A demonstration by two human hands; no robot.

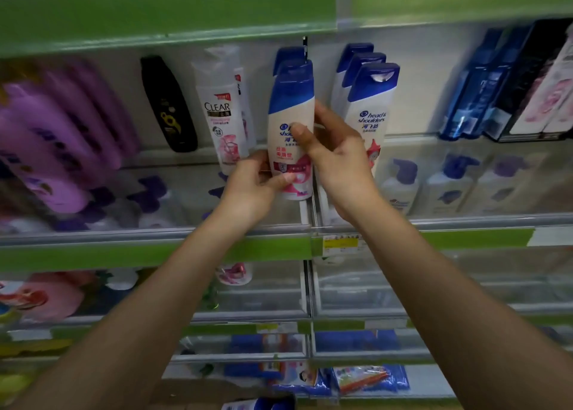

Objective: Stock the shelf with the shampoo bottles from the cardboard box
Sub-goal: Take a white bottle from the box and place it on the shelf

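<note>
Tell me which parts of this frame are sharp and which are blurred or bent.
Head view: sharpest on the held shampoo bottle, left hand and right hand; purple bottles at left badly smeared; shelf edge bows from wide-angle distortion; lower shelves dim and soft.

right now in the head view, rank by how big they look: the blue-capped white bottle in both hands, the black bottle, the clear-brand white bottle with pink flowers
1. Blue-capped white bottle, gripped by the left hand and right hand: largest, though nearest the camera.
2. White pink-flowered Clear bottle.
3. Black bottle: smallest, standing further back, so true size is unsure.
</note>
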